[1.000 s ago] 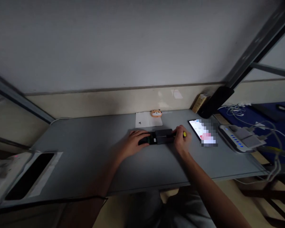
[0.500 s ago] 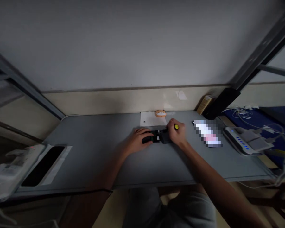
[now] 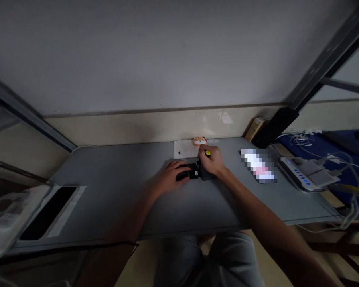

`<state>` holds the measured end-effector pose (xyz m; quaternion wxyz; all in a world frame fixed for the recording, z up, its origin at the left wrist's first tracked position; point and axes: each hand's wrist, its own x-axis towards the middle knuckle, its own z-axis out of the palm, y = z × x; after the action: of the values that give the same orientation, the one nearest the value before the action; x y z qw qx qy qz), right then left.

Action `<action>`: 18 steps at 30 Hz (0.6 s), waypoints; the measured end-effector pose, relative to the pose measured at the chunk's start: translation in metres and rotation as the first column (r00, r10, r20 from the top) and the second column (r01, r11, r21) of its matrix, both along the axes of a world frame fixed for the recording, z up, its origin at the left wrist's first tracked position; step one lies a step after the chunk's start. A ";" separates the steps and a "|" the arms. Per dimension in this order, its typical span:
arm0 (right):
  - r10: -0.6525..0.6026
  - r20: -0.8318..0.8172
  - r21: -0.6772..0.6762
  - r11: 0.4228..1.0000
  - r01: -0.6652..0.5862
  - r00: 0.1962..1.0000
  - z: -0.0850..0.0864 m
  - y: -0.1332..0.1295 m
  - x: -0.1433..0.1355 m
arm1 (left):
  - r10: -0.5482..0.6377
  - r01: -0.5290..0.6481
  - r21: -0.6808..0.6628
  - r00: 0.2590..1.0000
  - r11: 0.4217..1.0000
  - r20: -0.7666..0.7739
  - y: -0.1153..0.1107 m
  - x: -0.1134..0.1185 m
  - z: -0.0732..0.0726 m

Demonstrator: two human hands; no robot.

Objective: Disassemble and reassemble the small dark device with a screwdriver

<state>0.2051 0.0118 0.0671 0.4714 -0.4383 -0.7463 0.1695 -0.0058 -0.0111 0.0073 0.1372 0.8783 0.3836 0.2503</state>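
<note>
My left hand lies on the desk, its fingers wrapped round the left part of an opened black device that may be a computer mouse. A bit of green and a small white label show on the device. Fisted over its right side, my right hand grips a screwdriver, of which only the yellow handle end shows. The screwdriver's tip is hidden behind my fingers. A dark flat piece sits under my right hand, against the device. Behind it lies white paper bearing tiny dark specks, perhaps screws.
An orange animal-faced item rests at the paper's far edge. To the right are a lit phone and a white power strip with chargers and cables. A black phone-like slab lies at the left. The desk meets the wall behind.
My right hand has moved left and slightly away from me with the screwdriver, over the device's middle. My left hand stays on the device. The whole view has shifted slightly.
</note>
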 end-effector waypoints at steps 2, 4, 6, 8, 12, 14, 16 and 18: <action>0.021 0.011 -0.037 0.999 -0.020 1.000 0.003 0.003 -0.001 | -0.009 0.009 0.009 1.000 1.000 -0.014 -0.001 0.000 0.000; 0.030 0.008 -0.083 0.996 -0.029 1.000 0.005 0.006 -0.004 | -0.005 0.006 0.019 1.000 1.000 -0.029 -0.001 0.001 0.000; 0.004 -0.037 -0.114 0.993 -0.009 0.999 0.005 0.008 -0.006 | 0.000 0.001 0.027 0.999 1.000 -0.041 -0.002 0.001 -0.001; -0.044 -0.120 -0.113 0.993 0.031 0.992 0.002 0.009 -0.007 | -0.005 0.006 0.037 0.999 0.999 -0.043 -0.002 0.002 -0.001; -0.085 -0.269 -0.069 0.995 0.069 0.959 -0.011 0.006 -0.009 | -0.004 0.006 0.046 0.999 0.999 -0.054 -0.003 0.002 0.001; -0.064 -0.320 -0.065 0.997 0.045 0.945 -0.016 0.003 -0.011 | 0.006 -0.003 0.041 0.997 0.999 -0.071 -0.003 0.003 0.002; -0.027 -0.390 -0.060 0.998 0.003 0.921 -0.018 0.001 -0.014 | 0.002 0.001 0.037 0.997 0.999 -0.080 -0.003 0.003 0.002; 0.018 -0.477 -0.049 0.998 -0.047 0.879 -0.018 0.001 -0.016 | -0.005 0.008 0.033 0.997 0.999 -0.081 -0.003 0.003 0.001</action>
<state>0.1889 0.0125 0.0490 0.6241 -0.3845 -0.6095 0.3019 -0.0024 -0.0140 0.0086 0.1077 0.8911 0.3818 0.2207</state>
